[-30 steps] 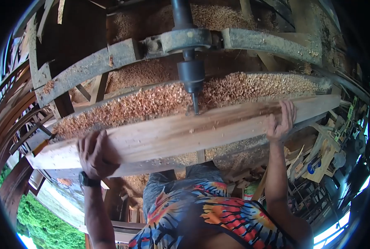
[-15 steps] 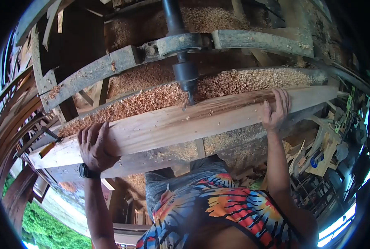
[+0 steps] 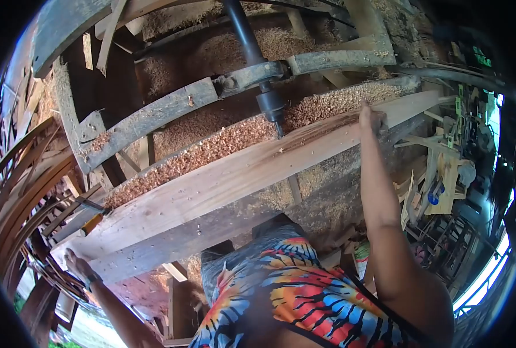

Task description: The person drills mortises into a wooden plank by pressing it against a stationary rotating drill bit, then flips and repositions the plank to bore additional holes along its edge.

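Head view: plank (image 3: 211,191) on the grey surface (image 3: 171,246), long axis slanting from near left to far right, far edge at the drill bit (image 3: 279,130). Right hand (image 3: 374,118) nearer the bit, left hand (image 3: 78,264) at the near-left end; fingers against the wood, whether gripping or merely resting impossible to tell.

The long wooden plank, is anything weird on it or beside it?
Yes: reddish-tan wood shavings lie messily heaped along the far side of the long pale wooden plank, and a dark brown streak stands out against its paler top.
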Demonstrator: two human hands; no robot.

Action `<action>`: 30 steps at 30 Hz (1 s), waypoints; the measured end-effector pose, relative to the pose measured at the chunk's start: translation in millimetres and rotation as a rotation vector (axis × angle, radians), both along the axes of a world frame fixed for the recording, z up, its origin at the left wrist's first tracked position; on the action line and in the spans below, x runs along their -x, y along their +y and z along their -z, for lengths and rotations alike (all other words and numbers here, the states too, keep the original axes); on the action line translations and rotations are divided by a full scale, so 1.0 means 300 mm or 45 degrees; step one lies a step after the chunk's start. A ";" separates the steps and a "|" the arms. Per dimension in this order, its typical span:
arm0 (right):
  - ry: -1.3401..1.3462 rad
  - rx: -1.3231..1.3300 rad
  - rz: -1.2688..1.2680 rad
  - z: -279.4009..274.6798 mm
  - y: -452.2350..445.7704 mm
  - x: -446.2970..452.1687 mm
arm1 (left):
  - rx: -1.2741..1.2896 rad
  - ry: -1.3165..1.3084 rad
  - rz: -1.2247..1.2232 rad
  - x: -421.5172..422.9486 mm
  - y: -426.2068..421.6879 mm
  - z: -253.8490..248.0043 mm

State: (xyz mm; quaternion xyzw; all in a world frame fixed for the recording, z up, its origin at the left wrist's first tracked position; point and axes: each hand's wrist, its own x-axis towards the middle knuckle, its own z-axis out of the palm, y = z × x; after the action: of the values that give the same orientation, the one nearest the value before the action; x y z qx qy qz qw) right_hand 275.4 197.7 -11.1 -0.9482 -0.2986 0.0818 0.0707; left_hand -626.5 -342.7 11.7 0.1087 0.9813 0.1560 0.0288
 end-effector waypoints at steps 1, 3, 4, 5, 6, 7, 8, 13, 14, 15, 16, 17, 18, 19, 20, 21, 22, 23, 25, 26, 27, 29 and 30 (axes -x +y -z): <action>0.001 0.002 0.007 -0.009 0.002 0.004 | 0.176 -0.038 -0.071 0.056 0.012 -0.005; 0.048 -0.010 0.020 0.011 0.006 -0.020 | 0.535 -0.113 -0.210 0.182 -0.013 0.009; 0.073 -0.017 0.027 0.021 0.009 -0.041 | 0.709 -0.101 -0.319 0.268 -0.042 0.037; 0.040 0.003 0.040 0.011 0.012 -0.037 | 0.632 -0.022 -0.280 0.330 -0.075 0.056; 0.008 0.025 0.053 -0.008 0.011 -0.004 | 0.556 0.057 -0.241 0.373 -0.096 0.066; -0.025 0.053 0.068 -0.021 0.004 0.016 | 0.485 0.134 -0.201 0.404 -0.106 0.067; -0.009 0.049 0.074 -0.026 0.001 0.018 | 0.447 0.082 -0.198 0.426 -0.106 0.056; -0.010 0.054 0.109 -0.069 0.000 0.071 | 0.518 0.058 -0.414 0.340 -0.003 0.027; -0.067 0.052 0.092 -0.055 0.007 0.058 | 0.519 0.045 -0.430 0.338 0.001 0.029; -0.124 0.050 0.077 -0.039 0.007 0.051 | 0.521 0.032 -0.443 0.346 0.005 0.030; -0.181 0.050 0.061 -0.026 0.006 0.042 | 0.524 0.020 -0.457 0.352 0.005 0.033; -0.156 0.018 0.077 -0.018 0.006 0.031 | 0.534 0.024 -0.455 0.358 0.003 0.037; -0.130 -0.014 0.095 -0.023 0.001 0.037 | 0.542 0.030 -0.452 0.362 0.004 0.037; -0.103 -0.048 0.111 -0.025 0.001 0.045 | 0.551 0.035 -0.449 0.367 0.005 0.039; -0.102 -0.034 0.103 -0.018 0.001 0.039 | 0.561 0.050 -0.448 0.373 0.004 0.035; -0.101 -0.021 0.095 -0.006 0.006 0.019 | 0.568 0.055 -0.448 0.375 -0.003 0.037; -0.095 0.006 0.083 0.008 0.012 -0.003 | 0.580 0.058 -0.443 0.381 -0.014 0.046; -0.088 0.032 0.071 0.020 0.019 -0.023 | 0.588 0.061 -0.440 0.386 -0.027 0.053; -0.059 0.085 0.049 0.036 0.025 -0.069 | 0.608 0.063 -0.423 0.398 -0.047 0.068; -0.043 0.095 0.040 0.039 0.026 -0.092 | 0.622 0.057 -0.416 0.410 -0.055 0.075; -0.020 0.076 0.031 0.043 0.037 -0.112 | 0.637 0.045 -0.416 0.415 -0.077 0.083; 0.015 0.048 -0.005 0.057 0.068 -0.108 | 0.649 0.121 -0.449 0.360 -0.053 0.070; 0.020 0.038 -0.010 0.045 0.062 -0.108 | 0.623 0.135 -0.447 0.375 -0.054 0.087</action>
State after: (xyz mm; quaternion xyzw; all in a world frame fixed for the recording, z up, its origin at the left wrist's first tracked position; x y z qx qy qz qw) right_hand 307.8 216.3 -24.5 -0.9474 -0.3004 0.0939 0.0588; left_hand -739.1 -358.8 -14.5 -0.0648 0.9937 -0.0882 -0.0247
